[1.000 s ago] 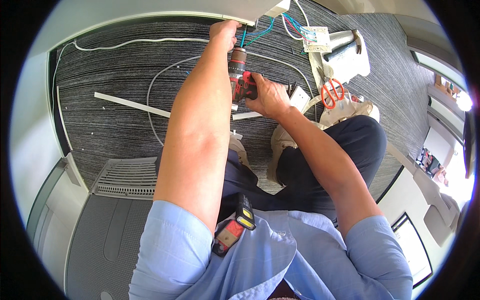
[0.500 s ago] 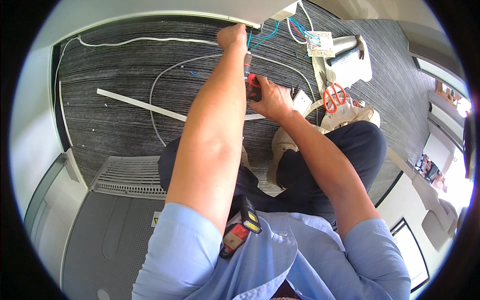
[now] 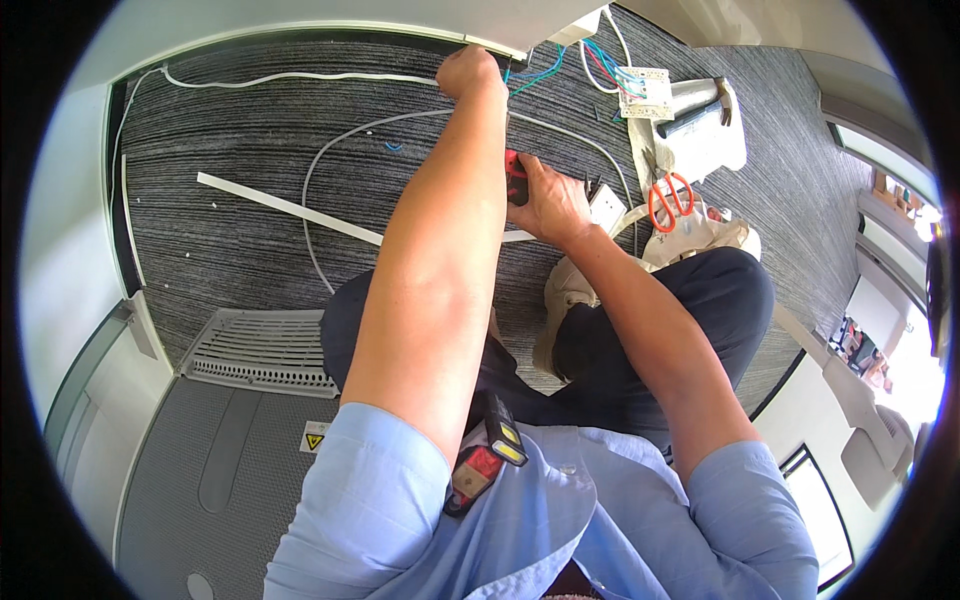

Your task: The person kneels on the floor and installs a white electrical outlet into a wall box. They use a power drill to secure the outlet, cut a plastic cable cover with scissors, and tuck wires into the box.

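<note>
Well, over streaked grey carpet [image 3: 240, 130], the right hand [image 3: 553, 203] curls around a red-and-black power drill [image 3: 516, 180], partly hidden; beside the white panel [image 3: 400, 12], the left hand's [image 3: 470, 73] grip I can't tell.

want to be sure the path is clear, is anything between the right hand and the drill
No, nothing visible: the right hand holds the drill. The left forearm hides the drill's front, so I can't tell what lies ahead of it.

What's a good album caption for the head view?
Right hand holding a partly hidden red tool, left hand at a white panel; scissors and hammer nearby.
</note>
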### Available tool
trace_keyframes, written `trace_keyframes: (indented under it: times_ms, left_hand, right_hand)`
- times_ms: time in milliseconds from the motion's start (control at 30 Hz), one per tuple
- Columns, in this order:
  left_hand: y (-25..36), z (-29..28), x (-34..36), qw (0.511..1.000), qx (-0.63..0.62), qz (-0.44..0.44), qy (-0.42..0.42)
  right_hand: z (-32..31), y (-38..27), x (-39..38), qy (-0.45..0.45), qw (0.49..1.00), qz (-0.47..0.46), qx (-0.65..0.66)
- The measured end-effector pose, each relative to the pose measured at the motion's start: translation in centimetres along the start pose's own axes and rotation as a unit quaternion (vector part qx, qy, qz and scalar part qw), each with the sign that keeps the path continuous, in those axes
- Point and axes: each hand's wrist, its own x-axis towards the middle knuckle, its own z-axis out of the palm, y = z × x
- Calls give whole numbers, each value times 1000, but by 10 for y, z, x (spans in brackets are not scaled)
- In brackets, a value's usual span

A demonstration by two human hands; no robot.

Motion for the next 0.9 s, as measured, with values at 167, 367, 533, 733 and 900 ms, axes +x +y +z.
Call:
trace_keyframes:
  times_ms: [167,367,533,733,900]
  left_hand:
    - [7,-1,-7,999,42,-14,7]
    - [7,-1,-1,998,46,-31,-4]
    - [6,-1,7,996,74,-46,6]
    - [5,0,12,995,91,-32,17]
    - [-4,0,20,999,44,-2,-2]
  right_hand:
    - [3,4,-2,19,1000,-11,-3]
    - [-2,5,-2,13,1000,-21,2]
    - [-4,-4,-3,7,1000,-14,6]
    - [-6,-4,-2,5,1000,-17,7]
    - [-5,-7,-1,4,1000,-11,-3]
